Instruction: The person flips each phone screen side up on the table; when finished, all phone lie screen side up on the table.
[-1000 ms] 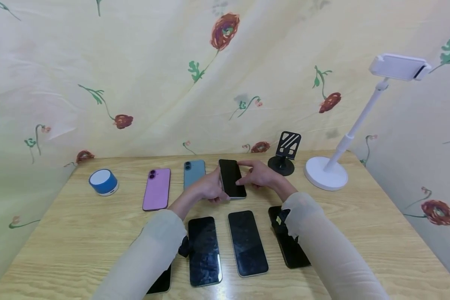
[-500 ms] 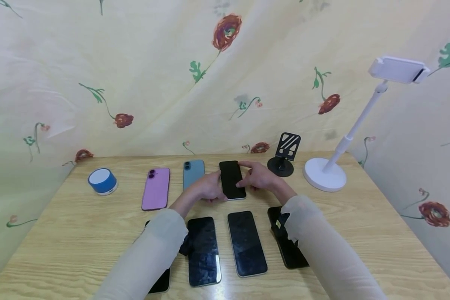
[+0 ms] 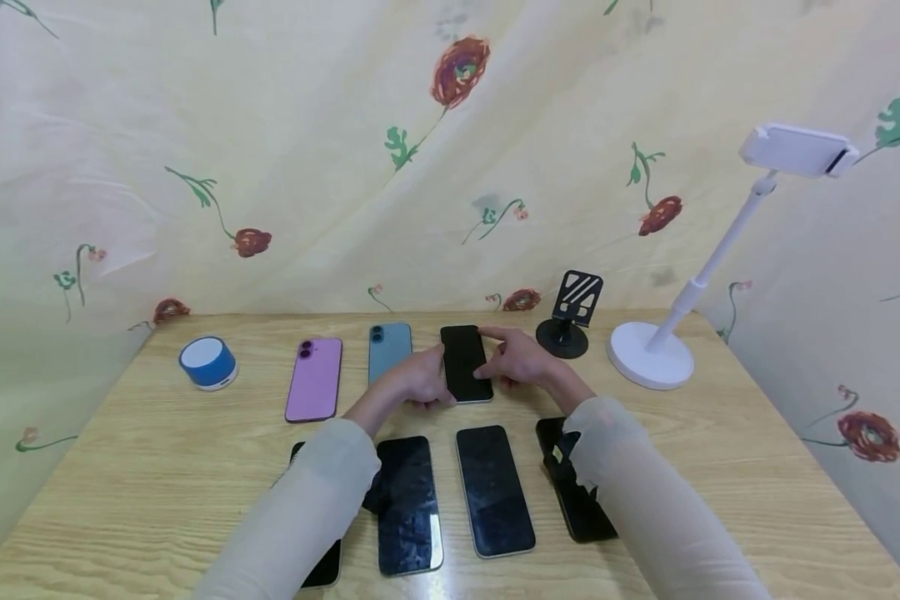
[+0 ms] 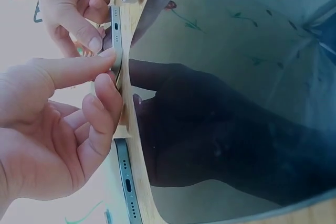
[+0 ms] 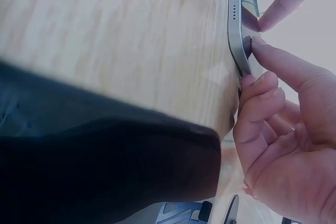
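A black-screened smartphone (image 3: 463, 363) lies face up at the back middle of the table, between both hands. My left hand (image 3: 422, 377) holds its left side, one digit at the near corner. In the left wrist view, the other fingers of that left hand (image 4: 63, 129) curl beside the phone's edge (image 4: 116, 32). My right hand (image 3: 521, 357) holds the right side, with one finger stretched to the far corner and the thumb over the screen's edge. The right wrist view shows the right hand's (image 5: 294, 124) curled fingers against the phone's side (image 5: 236, 30).
A blue phone (image 3: 388, 346) and a purple phone (image 3: 313, 379) lie face down at left. Several dark phones, including one in the middle (image 3: 495, 490), lie in front. A blue-white cylinder (image 3: 207, 363), black phone stand (image 3: 570, 315) and tall white stand (image 3: 651, 354) stand behind.
The head view shifts slightly. Both hands stay at the sides of the smartphone, with no clear movement of it on the table.
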Action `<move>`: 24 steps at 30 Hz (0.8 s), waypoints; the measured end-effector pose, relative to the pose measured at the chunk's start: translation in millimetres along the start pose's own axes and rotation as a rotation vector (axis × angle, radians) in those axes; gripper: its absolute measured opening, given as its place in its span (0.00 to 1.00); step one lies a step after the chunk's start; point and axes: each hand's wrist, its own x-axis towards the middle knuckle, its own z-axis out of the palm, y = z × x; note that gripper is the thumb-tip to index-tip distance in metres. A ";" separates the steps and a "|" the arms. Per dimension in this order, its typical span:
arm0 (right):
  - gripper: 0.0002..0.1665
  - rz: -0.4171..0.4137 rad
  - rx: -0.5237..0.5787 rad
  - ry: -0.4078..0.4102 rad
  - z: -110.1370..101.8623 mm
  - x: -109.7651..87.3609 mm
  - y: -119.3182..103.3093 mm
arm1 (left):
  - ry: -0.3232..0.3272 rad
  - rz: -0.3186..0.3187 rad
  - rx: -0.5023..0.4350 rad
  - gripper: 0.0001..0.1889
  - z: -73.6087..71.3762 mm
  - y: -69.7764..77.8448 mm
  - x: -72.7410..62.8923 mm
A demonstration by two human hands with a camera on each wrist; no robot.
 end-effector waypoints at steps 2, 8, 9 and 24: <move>0.52 0.000 0.001 -0.002 0.1 -0.1 0.2 | -0.003 0.000 -0.007 0.57 -0.3 -0.2 -0.4; 0.49 -0.013 -0.033 0.010 -3.8 -2.0 -0.2 | 0.024 0.095 -0.009 0.49 -16.0 -6.1 -13.3; 0.49 -0.019 -0.044 0.015 -5.6 -2.6 -1.2 | 0.037 0.117 -0.009 0.48 -21.8 -8.3 -17.8; 0.35 -0.200 -0.035 0.043 5.5 24.7 -44.9 | 0.134 0.062 -0.144 0.44 -66.9 -78.6 -62.3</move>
